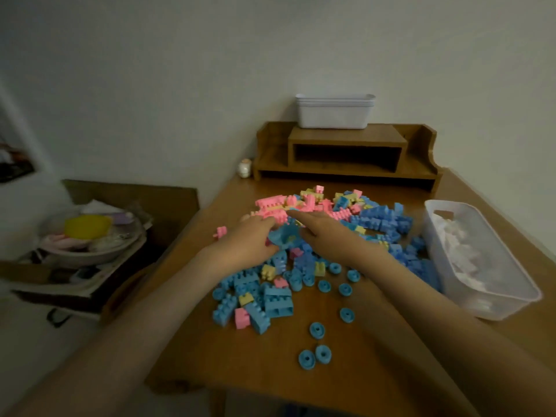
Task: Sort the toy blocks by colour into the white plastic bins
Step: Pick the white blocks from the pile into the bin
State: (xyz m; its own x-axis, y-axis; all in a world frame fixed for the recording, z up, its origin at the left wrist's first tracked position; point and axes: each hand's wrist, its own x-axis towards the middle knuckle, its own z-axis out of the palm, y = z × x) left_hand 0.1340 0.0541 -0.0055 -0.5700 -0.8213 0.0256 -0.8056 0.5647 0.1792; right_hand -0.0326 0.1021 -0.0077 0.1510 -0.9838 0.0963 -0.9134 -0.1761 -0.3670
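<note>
A mixed pile of toy blocks lies on the wooden table (270,371): pink blocks (270,204) at the back, blue blocks (379,219) to the right and front, with a few yellow blocks (267,270) among them. My left hand (249,239) reaches into the pile, its fingers and thumb curled round a large curved blue piece (284,236). My right hand (326,233) lies over the pile with straight fingers and touches the same piece. A white bin (496,305) on the right holds pale blocks.
Several nested white bins (335,112) stand on a wooden desk shelf (346,139) against the wall. Loose blue wheels (316,329) dot the table's front. A small jar (245,168) stands by the shelf. On the left a low stand carries a bowl (90,251) of clutter.
</note>
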